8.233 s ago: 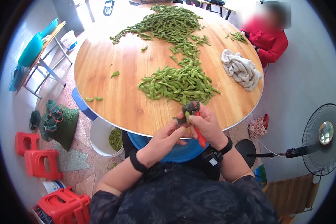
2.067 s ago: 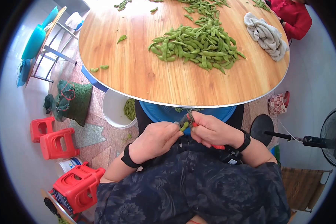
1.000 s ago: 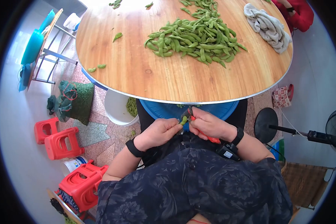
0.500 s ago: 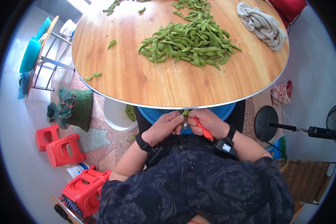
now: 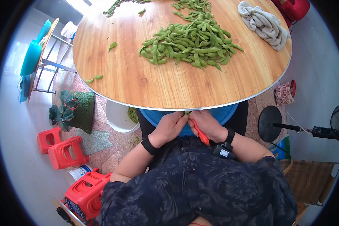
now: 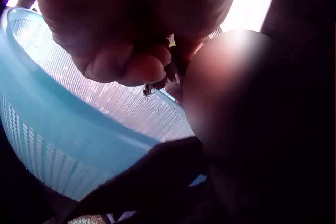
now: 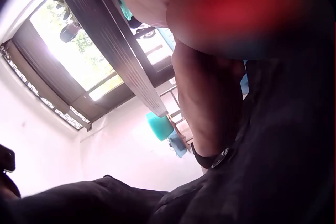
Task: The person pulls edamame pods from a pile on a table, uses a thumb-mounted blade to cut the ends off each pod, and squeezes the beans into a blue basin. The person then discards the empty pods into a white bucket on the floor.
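Both hands meet close to the near table edge, over a blue basket [image 5: 229, 112]. My left hand [image 5: 168, 127] pinches a green bean pod [image 5: 187, 112], mostly hidden by the fingertips. My right hand [image 5: 210, 126] grips a small tool by its red handle [image 5: 202, 135], which slants down toward the lap; its working end is hidden between the hands. In the left wrist view the curled fingers [image 6: 142, 69] hang over the mesh basket [image 6: 79, 124]. A heap of green bean pods [image 5: 190, 44] lies on the round wooden table [image 5: 139, 88].
A crumpled grey cloth [image 5: 265, 26] lies at the table's right. Below left stand a white bucket [image 5: 115, 118] with green pieces inside, a full green sack [image 5: 79, 109] and red stools [image 5: 66, 152]. A fan base [image 5: 270, 122] stands right. Someone in red [image 5: 297, 9] is at the far right.
The hands have come back from above the table edge to over the basket, and the head view tilts lower. Since half a second ago, the red handle has swung more upright and the pod is more hidden.
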A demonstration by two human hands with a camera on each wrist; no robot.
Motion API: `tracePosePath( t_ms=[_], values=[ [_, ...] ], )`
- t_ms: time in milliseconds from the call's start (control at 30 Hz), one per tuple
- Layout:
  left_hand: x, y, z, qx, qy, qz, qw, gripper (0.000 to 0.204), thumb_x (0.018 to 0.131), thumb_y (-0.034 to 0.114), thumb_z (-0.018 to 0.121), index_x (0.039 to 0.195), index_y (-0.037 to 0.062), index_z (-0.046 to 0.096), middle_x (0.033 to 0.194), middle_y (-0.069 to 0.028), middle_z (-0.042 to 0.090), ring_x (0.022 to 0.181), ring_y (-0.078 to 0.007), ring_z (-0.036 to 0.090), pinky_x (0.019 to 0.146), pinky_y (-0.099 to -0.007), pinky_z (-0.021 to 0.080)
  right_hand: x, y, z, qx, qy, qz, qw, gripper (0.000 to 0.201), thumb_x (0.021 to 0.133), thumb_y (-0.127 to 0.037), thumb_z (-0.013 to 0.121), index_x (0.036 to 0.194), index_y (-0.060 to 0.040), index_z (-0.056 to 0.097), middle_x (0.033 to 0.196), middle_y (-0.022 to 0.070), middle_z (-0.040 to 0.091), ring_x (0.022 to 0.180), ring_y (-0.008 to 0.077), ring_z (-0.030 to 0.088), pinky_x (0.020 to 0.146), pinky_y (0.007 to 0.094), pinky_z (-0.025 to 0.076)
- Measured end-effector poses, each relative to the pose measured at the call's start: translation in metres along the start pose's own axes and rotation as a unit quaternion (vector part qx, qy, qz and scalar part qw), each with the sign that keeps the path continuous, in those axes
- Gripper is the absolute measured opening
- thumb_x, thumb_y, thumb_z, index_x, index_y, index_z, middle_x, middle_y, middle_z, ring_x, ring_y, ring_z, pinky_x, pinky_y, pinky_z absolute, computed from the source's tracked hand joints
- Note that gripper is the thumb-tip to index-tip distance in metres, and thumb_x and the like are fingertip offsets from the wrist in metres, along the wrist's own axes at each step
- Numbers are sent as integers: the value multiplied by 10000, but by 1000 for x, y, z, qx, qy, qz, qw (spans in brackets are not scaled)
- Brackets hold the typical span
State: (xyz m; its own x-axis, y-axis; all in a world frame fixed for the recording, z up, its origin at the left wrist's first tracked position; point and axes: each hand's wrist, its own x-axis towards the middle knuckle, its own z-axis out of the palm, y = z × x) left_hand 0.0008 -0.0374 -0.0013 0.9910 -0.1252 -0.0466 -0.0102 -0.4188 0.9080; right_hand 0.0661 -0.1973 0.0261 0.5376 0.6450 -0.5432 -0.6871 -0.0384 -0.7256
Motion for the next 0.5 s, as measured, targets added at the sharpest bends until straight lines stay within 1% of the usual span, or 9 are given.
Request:
tracePosePath(
  t_ms=[33,67,100,133,167,233,333,433,500],
  values=[
    [1,-2,3,-74,13,-5,997,282,995,256,471,931,-7,550,710,-92,573,646,-244,573,609,-361,467,1,1,-1,0,0,0,1000,189,887,-122,416,759,-32,522,568,37,491,383,124,459,367,254,376],
    [-1,-4,3,-74,14,-5,997,282,995,256,471,931,-7,550,710,-92,573,646,-244,573,609,-361,467,2,2,-2,-7,-3,13,1000,194,887,-123,416,748,-34,518,568,37,490,383,125,458,368,254,375],
    [0,3,-2,-150,-15,-153,977,284,1005,259,443,928,7,546,699,-57,549,645,-187,547,613,-321,457,3,3,-3,-13,-5,25,1000,200,887,-123,415,737,-35,514,568,37,490,382,126,458,370,254,375],
    [0,7,-6,-221,-44,-297,928,288,1016,263,415,924,20,541,689,-21,525,644,-130,522,616,-280,447,2,3,-4,-13,-6,26,1000,200,887,-123,415,737,-35,514,568,37,490,382,126,458,370,254,375],
    [0,5,-9,-222,-43,-297,928,288,1016,263,415,924,20,541,689,-21,525,644,-130,522,616,-280,447,1,3,-5,2,-21,34,999,205,888,-132,423,732,-35,514,569,34,492,383,125,458,370,254,374],
    [-1,1,-15,-338,-79,-313,884,260,1015,253,399,921,44,523,686,-15,514,643,-102,507,622,-227,423,0,0,-8,17,-36,42,998,210,889,-140,430,727,-35,514,570,32,493,384,124,458,370,253,373],
    [-8,0,-16,-351,-115,-283,885,233,1011,248,411,917,58,509,682,-11,505,649,-98,511,609,-224,420,0,-5,-12,12,-42,79,996,205,886,-162,460,736,-35,519,574,22,496,383,121,454,373,248,371],
    [-11,-1,-17,-273,-126,-243,922,234,1011,256,421,918,61,511,680,1,509,627,-83,500,586,-219,406,5,1,-14,-64,-26,46,997,211,888,-187,490,762,-27,543,587,15,514,394,107,472,374,238,375],
    [-10,7,-19,-232,-126,-234,936,248,1010,257,426,893,58,517,663,6,512,610,-77,495,576,-217,401,7,1,-17,-238,-2,-43,970,205,879,-181,511,829,6,577,605,39,542,459,146,540,421,288,428]
  ],
)
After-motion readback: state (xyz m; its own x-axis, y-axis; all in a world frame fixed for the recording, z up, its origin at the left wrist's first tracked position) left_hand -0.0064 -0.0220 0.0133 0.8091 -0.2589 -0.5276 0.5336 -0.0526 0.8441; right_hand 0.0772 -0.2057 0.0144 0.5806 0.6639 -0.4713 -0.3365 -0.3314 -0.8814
